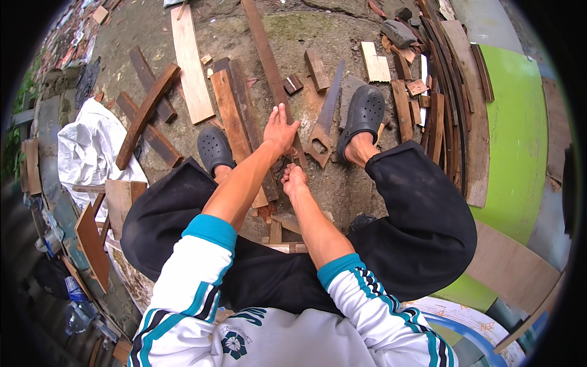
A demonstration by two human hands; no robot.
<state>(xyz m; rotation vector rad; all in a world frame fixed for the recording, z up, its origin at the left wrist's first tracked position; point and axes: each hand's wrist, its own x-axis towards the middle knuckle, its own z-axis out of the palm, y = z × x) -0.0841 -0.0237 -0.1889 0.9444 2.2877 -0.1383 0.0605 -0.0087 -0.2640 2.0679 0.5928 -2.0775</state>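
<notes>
A long, narrow strip of dark wood (264, 52) runs across the ground between my feet toward me. My left hand (281, 129) lies over its nearer part, with fingers stretched along the wood and thumb out to the side. Closer to me, beside the strip's near end, my right hand (295, 177) is closed; whatever its fingers hold is hidden. Just right of the strip lies a handsaw (327, 119) with a wooden handle, its blade pointing away from me. On the left, a brown board (229, 116) and a darker plank (246, 104) lie side by side.
My feet in dark clogs (362, 113) flank the work. A pale board (189, 67), crossed dark beams (148, 113) and a white sack (92, 144) lie left. Long strips (449, 92), a grey stone (398, 33) and a green panel (513, 140) are on the right.
</notes>
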